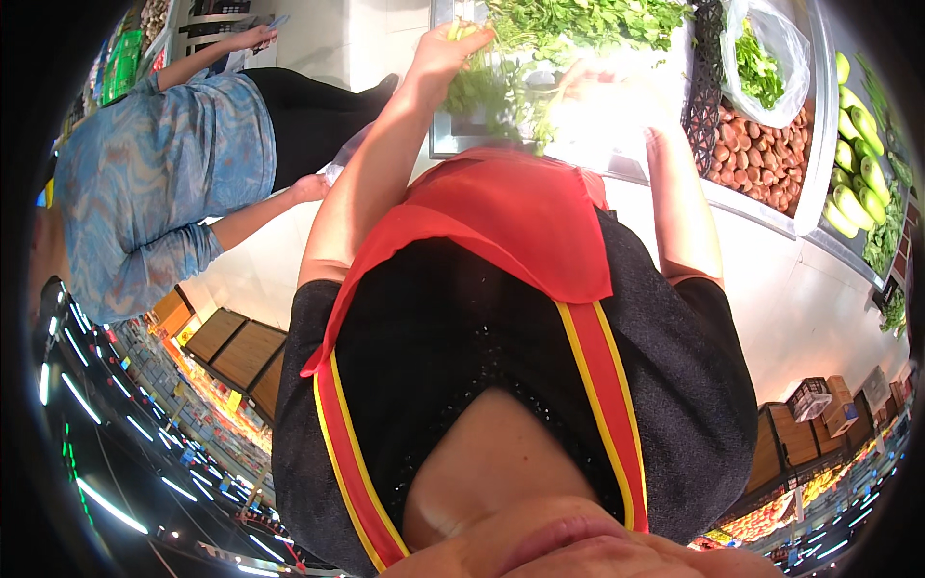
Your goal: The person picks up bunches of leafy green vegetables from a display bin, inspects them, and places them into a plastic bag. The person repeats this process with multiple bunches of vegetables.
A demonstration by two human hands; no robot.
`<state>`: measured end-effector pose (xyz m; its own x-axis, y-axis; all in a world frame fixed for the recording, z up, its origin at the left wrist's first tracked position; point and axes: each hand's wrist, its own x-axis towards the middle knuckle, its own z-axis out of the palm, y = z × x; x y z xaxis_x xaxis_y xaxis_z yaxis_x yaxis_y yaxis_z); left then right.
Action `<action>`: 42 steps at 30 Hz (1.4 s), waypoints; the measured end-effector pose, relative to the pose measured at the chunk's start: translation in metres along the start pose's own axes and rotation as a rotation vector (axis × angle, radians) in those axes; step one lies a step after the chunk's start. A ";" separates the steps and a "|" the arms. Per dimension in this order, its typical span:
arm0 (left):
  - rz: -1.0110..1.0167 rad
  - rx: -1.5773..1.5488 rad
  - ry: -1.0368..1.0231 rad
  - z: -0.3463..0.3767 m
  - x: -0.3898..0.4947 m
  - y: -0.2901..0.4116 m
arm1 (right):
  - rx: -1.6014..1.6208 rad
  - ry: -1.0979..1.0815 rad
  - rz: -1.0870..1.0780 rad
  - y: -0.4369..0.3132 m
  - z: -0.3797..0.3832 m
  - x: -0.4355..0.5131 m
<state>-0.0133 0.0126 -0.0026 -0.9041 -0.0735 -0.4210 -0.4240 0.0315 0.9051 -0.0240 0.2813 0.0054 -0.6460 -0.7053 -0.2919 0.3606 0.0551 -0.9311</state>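
Observation:
My left hand (452, 56) is closed around the pale stems of a bunch of leafy green herbs (477, 90), whose blurred leaves hang over the near left part of a metal-edged display tray (442, 137). Strong glare washes out my right hand (596, 83), to the right of the bunch. Its fingers are near some loose leafy sprigs (542, 126), and whether they grip any is unclear. More leafy herbs (592, 25) lie heaped beyond both hands. A red apron (506, 209) covers my front, just below the tray's edge.
Right of the tray stand a black plastic crate wall (702, 94), a clear plastic bag (791, 50) of greens and a bin of reddish-brown produce (759, 162). Pale green squash-like vegetables (856, 199) lie farther right. A person (170, 173) in a patterned blue top stands close on the left.

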 end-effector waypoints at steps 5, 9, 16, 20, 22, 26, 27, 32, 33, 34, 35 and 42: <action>-0.082 0.006 -0.184 0.012 -0.008 0.003 | -0.226 -0.022 -0.081 -0.005 0.009 0.038; -0.149 -0.005 -0.247 0.014 -0.010 0.002 | -0.258 0.051 -0.120 0.003 0.008 0.058; -0.108 0.019 -0.388 0.012 -0.013 -0.005 | -0.198 0.059 -0.128 0.015 0.007 0.068; -0.141 -0.136 -0.366 0.007 -0.012 -0.009 | -0.182 0.214 -0.071 0.017 0.003 0.063; -0.159 -0.206 -0.351 0.003 -0.011 -0.010 | -0.207 0.202 -0.103 0.019 0.002 0.058; -0.171 -0.249 -0.345 0.000 -0.010 -0.012 | -0.248 0.071 -0.188 0.027 0.009 0.050; -0.175 -0.241 -0.335 -0.001 -0.010 -0.012 | -0.226 0.021 -0.264 0.029 0.012 0.050; -0.199 -0.296 -0.323 -0.002 -0.010 -0.013 | -0.101 -0.015 -0.065 0.037 0.026 0.048; -0.214 -0.267 -0.307 -0.004 -0.009 -0.013 | -0.104 0.027 -0.071 0.037 0.026 0.048; -0.221 -0.257 -0.290 -0.005 -0.011 -0.014 | -0.106 0.070 -0.076 0.038 0.027 0.048; -0.215 -0.239 -0.298 -0.007 -0.010 -0.014 | -0.109 0.113 -0.081 0.038 0.025 0.047; -0.252 -0.140 -0.353 -0.014 -0.008 -0.021 | -0.056 0.261 -0.129 0.053 -0.001 0.054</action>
<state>0.0036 -0.0017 -0.0174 -0.7466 0.2832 -0.6020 -0.6439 -0.0802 0.7609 -0.0407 0.2471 -0.0601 -0.8380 -0.5037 -0.2099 0.2313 0.0206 -0.9727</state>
